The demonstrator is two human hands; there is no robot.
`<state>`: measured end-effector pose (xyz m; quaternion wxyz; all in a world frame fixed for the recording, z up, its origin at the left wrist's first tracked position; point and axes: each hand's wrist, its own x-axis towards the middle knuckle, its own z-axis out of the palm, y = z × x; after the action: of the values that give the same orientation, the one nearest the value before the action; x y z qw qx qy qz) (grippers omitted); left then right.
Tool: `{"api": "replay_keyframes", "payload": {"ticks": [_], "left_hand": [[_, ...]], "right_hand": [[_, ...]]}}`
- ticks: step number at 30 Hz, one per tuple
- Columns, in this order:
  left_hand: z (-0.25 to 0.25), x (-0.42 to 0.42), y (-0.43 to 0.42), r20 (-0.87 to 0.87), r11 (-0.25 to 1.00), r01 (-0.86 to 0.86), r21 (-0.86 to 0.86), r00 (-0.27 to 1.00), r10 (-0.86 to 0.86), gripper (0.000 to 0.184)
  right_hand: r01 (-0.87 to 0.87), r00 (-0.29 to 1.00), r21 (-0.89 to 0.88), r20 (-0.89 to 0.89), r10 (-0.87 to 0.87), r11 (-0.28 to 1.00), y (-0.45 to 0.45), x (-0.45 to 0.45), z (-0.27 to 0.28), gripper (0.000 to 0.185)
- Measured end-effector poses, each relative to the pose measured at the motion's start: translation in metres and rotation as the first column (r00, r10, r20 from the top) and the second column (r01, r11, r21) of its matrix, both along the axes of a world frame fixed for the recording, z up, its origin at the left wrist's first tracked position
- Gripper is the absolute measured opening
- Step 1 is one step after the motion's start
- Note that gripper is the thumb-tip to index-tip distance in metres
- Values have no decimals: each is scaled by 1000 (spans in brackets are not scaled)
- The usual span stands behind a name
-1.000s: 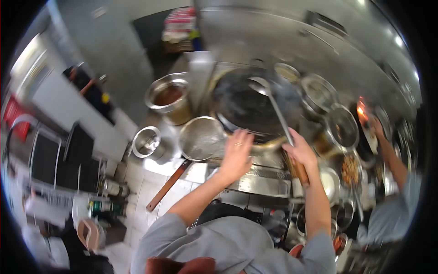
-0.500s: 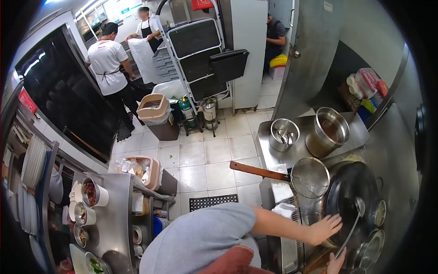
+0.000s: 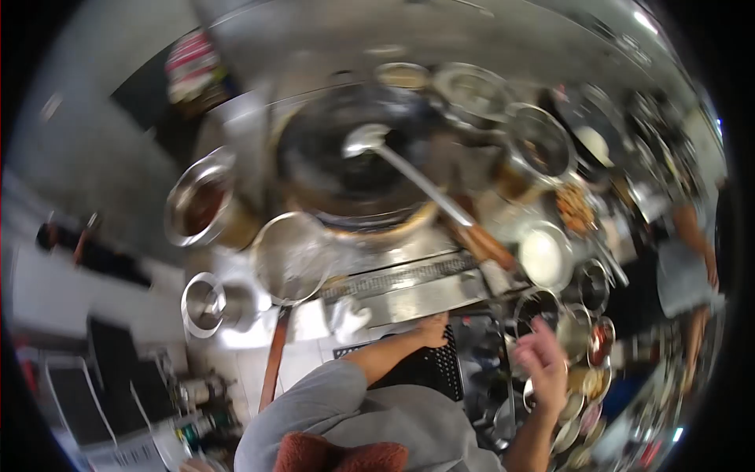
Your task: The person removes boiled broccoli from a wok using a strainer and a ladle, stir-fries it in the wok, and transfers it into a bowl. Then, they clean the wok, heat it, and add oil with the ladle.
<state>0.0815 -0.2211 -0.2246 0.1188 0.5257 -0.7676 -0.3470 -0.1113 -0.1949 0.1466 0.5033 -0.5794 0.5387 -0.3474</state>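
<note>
My left hand (image 3: 431,331) is low at the front edge of the stove, with its fingers blurred and partly hidden. My right hand (image 3: 544,366) is raised over the containers on the right, fingers apart and smeared by motion, with nothing visible in it. A ladle (image 3: 417,182) with a wooden handle rests across the large dark wok (image 3: 314,169), its bowl inside and its handle towards the right front, apart from both hands. Left of the wok is a round strainer (image 3: 292,259) with a long wooden handle pointing down.
A tall pot of brown liquid (image 3: 206,208) and a smaller metal pot (image 3: 203,305) stand at left. On the right are a white-filled bowl (image 3: 544,256), a pot (image 3: 541,145) and several ingredient containers. Another person (image 3: 688,263) stands at far right.
The view has swung right to face the stove. My left hand has left the space above the wok and dropped to the stove front. My right hand has come away from the ladle handle.
</note>
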Motion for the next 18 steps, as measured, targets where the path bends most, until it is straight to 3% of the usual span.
{"api": "replay_keyframes", "payload": {"ticks": [1, 2, 3, 4, 6, 7, 8, 9, 10, 11, 12, 13, 14, 16, 18], "left_hand": [[-3, -6, 1, 64, 990, 29, -139, 998, -20, 105], [3, -11, -9, 130, 994, 95, 54, 986, -102, 103], [5, -16, -14, 69, 988, 46, 150, 996, -56, 100], [4, -20, -20, 91, 989, 56, 136, 993, -69, 99], [-18, -32, -28, 305, 969, 235, 73, 920, -246, 102], [-33, -39, -40, 360, 940, 270, 208, 872, -330, 105], [-46, -42, -48, 363, 939, 296, 176, 867, -341, 105], [-26, -49, -58, 439, 901, 382, 208, 786, -435, 104], [-47, -51, -63, 504, 886, 436, 158, 736, -452, 102], [-17, -61, -63, 548, 867, 445, 225, 678, -491, 98], [-62, -61, -87, 634, 754, 616, 225, 495, -594, 87], [-40, -69, -83, 646, 795, 575, 191, 537, -543, 74], [-48, -81, -100, 664, 694, 605, 391, 336, -668, 77], [-11, -107, -93, 649, 633, 568, 525, 214, -730, 73], [-11, -129, -77, 639, 508, 667, 545, 62, -767, 69]], "right_hand": [[94, 995, 59, -46, -91, 994, 34, -17, -27, 55], [195, 981, 138, -25, -194, 971, 71, -29, -48, 55], [273, 958, 178, -142, -250, 945, 101, -34, -55, 54], [364, 918, 220, -247, -309, 905, 134, -33, -62, 52], [486, 834, 192, -396, -385, 853, 196, -30, -72, 51], [520, 823, 184, -370, -431, 834, 222, -29, -77, 49], [610, 787, 279, -321, -526, 742, 247, -23, -79, 47], [659, 742, 224, -347, -573, 718, 271, -16, -85, 46], [690, 722, 265, -317, -615, 674, 295, -11, -95, 47], [750, 655, 206, -367, -661, 629, 313, -1, -93, 49], [777, 626, 231, -383, -679, 586, 332, 5, -96, 49], [815, 578, 228, -387, -719, 532, 350, 11, -93, 50], [842, 539, 248, -385, -749, 479, 370, 17, -97, 49], [920, 383, 209, -303, -873, 331, 416, 31, -117, 47], [933, 166, 351, -220, -961, 81, 463, 29, -119, 42]]}}
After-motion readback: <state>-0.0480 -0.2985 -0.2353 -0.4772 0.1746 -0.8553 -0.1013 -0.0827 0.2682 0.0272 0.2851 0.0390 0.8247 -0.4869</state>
